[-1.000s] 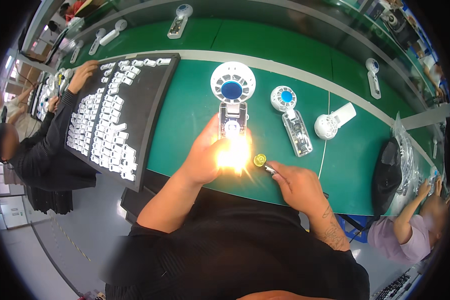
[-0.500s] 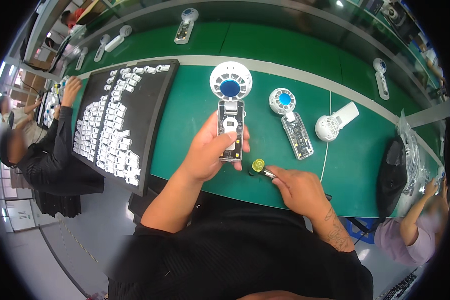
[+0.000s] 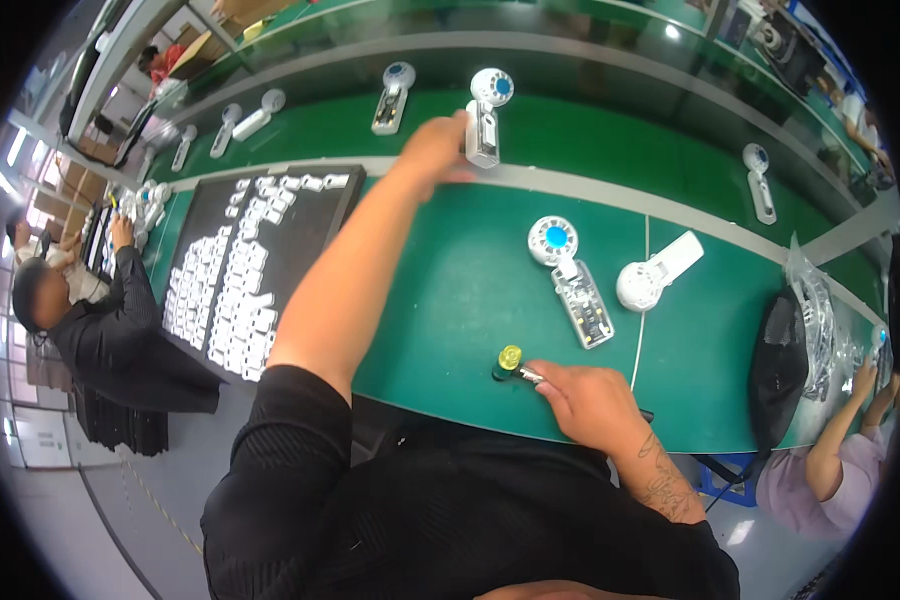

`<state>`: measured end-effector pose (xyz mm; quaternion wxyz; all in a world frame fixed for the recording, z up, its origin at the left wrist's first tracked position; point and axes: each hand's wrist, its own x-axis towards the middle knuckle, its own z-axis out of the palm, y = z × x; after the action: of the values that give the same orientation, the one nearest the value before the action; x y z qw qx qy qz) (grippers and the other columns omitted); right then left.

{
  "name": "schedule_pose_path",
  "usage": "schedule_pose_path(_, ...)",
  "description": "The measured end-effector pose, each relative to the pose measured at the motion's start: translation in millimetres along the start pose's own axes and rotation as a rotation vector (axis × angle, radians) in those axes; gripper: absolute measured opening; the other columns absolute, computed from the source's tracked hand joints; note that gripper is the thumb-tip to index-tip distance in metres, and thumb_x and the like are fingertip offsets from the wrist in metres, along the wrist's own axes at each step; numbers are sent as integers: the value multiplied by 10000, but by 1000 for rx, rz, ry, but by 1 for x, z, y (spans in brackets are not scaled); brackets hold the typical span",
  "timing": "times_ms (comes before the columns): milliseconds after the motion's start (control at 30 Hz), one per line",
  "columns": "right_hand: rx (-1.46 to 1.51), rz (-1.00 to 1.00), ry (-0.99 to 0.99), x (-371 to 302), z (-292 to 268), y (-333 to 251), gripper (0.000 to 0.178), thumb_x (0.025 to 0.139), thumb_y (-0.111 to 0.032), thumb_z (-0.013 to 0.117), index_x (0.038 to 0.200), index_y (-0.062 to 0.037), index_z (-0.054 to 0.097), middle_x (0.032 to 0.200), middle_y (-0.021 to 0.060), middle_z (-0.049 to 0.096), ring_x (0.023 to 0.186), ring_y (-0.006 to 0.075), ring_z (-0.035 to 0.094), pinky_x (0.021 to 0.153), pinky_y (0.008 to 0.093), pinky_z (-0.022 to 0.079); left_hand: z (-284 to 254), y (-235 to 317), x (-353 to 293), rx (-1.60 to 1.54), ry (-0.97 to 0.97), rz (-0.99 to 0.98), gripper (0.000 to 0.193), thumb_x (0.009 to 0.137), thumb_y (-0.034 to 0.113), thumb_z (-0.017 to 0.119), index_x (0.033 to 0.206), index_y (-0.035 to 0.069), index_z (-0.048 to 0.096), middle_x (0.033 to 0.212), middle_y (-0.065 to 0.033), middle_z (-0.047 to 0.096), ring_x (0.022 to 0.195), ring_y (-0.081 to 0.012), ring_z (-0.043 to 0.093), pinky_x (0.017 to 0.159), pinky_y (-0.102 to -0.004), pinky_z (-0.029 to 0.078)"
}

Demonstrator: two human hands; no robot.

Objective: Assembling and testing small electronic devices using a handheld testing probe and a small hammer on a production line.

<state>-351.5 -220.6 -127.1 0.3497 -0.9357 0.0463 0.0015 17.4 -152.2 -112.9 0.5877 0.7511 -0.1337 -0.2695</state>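
My left hand (image 3: 436,152) reaches forward over the pale edge strip. It is closed around a white handheld fan (image 3: 483,135) with a round blue-centred head and a clear handle; its fingers are partly hidden. Low at the front of the table, my right hand (image 3: 592,398) grips a small mallet (image 3: 509,357) by its shaft. The mallet's head is yellow-green on top and dark below. Beyond it lie a fan with an opened handle showing its circuit board (image 3: 583,303) and a white closed fan (image 3: 642,287).
A black tray (image 3: 315,225) of small white parts stands left. Fans, including one with an open handle (image 3: 391,105), lie on the green far strip (image 3: 610,140). A black bag (image 3: 778,360) and clear plastic (image 3: 818,330) are right. People work at both sides.
My left hand has carried the fan forward from the table's middle to the far green strip, turning it. My right hand still holds the mallet in nearly the same spot.
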Motion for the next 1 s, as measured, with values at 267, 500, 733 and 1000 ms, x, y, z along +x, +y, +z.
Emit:
schedule_pose_path(267,-2,109,-43,-6,-5,-3,288,965,-248,655,1239,-171,696,904,122,741,792,358,702,682,469,558,-86,-52,121,1421,393,217,596,989,439,557,1557,338,407,1294,-251,636,1209,-422,615,1022,-544,470)
schedule_pose_path(500,-138,200,348,-5,-115,68,513,751,-61,807,1246,-111,685,1207,152,656,1010,368,679,829,422,569,-77,-31,52,234,8,235,405,1084,248,437,1473,177,526,1072,-129,637,902,-239,623,841,-372,527)
schedule_pose_path(733,-389,-10,173,41,-117,122,590,629,-8,825,1199,-97,700,1255,126,645,1086,375,655,917,442,547,-46,-72,-123,142,-234,203,344,1096,323,451,1326,112,595,1084,-114,606,926,-198,598,855,-365,526)
schedule_pose_path(1000,8,72,303,66,-104,65,551,656,-177,839,1169,-29,702,1022,151,743,930,268,707,861,369,540,1,-81,-193,999,99,572,582,932,316,696,1461,158,511,1415,-321,488,1254,-503,492,1065,-579,397)
